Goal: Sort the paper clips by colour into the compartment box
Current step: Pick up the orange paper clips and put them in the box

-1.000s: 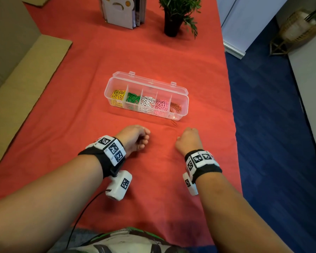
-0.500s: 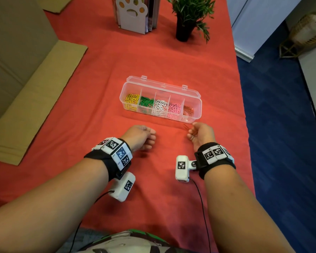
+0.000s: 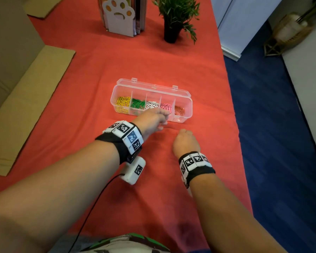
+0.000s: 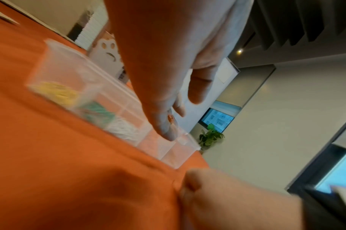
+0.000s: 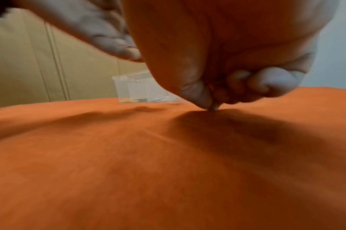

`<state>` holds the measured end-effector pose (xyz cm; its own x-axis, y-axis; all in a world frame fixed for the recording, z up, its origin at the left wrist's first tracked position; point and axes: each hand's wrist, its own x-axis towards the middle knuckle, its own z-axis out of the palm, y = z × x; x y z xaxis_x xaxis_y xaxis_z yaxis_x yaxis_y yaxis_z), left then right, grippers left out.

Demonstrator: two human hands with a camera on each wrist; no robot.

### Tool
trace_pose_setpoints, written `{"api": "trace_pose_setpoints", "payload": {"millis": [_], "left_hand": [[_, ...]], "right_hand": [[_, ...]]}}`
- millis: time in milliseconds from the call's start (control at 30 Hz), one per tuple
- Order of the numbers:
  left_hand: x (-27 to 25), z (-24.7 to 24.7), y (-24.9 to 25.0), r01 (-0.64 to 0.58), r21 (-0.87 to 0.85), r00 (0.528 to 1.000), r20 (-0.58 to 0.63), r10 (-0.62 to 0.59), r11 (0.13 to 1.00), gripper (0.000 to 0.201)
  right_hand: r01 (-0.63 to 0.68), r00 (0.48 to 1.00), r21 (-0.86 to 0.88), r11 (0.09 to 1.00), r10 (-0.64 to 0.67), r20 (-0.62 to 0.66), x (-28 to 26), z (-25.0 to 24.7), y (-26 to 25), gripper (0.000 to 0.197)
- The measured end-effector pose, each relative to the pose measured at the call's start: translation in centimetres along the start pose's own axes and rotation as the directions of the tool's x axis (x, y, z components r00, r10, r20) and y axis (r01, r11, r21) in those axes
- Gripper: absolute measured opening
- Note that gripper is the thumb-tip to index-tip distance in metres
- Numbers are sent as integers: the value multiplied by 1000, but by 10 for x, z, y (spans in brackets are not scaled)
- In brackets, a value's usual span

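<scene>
Nearest you, your right hand [image 3: 185, 142] sat knuckles-up on the red-clothed surface [image 3: 153, 198], its fingers [image 5: 266, 82] curled under and pinched down at the cloth; whether they held a clip, you could not tell. Bare cloth lay all around it, with the surface's right edge not far off. Just beyond, your left hand [image 3: 151, 120] reached over the near wall of the compartment box [image 3: 187, 99], fingers [image 4: 166, 124] extended and loose, gripping nothing visible. The clear box stood open mid-surface, holding yellow, green, white, pink and orange paper clips [image 3: 123, 104] in separate compartments, left to right.
</scene>
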<state>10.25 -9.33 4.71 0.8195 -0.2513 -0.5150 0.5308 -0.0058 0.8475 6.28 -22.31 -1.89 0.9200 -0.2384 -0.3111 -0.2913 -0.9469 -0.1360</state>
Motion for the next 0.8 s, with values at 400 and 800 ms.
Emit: {"api": "trace_pose_setpoints", "payload": {"millis": [400,800], "left_hand": [[42,42,35,-115,128,993,-15,118,985,39],[18,-82,0,139,686,742,-550,383,715,31]], "right_hand": [[-104,987,431,896,39,156,2,-61,50,19],[78,996,380,922,-84,0,50,-108,-14,30]]}}
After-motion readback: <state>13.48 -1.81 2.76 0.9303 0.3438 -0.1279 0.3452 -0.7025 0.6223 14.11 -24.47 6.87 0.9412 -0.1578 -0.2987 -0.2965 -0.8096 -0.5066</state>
